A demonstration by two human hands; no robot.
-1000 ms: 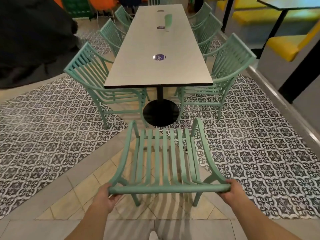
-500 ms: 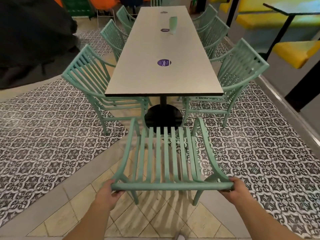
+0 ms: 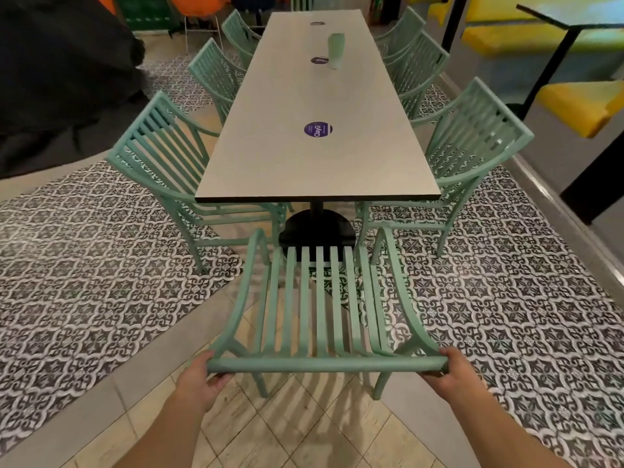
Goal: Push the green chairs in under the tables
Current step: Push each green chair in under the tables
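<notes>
Gripping the top rail of the near green chair (image 3: 317,305) at both ends: left hand (image 3: 199,380) has its fingers curled round the left end of the rail, right hand (image 3: 454,374) has its fingers wrapped round the right end. The chair faces the near short end of the long grey table (image 3: 317,157), front seat edge just short of the black round base (image 3: 315,228), not yet under the top. Left to right: dark covered bulk (image 3: 60,72) far left, patterned tile floor (image 3: 84,265), a green chair on the left side (image 3: 169,177) pulled in beside the table's near corner, two more behind it. On the table top, a purple round sticker (image 3: 318,129) and a pale green cup (image 3: 336,50) further along. Right side: another green chair (image 3: 466,157) at the near corner, more behind. Yellow seats (image 3: 580,106) far right.
</notes>
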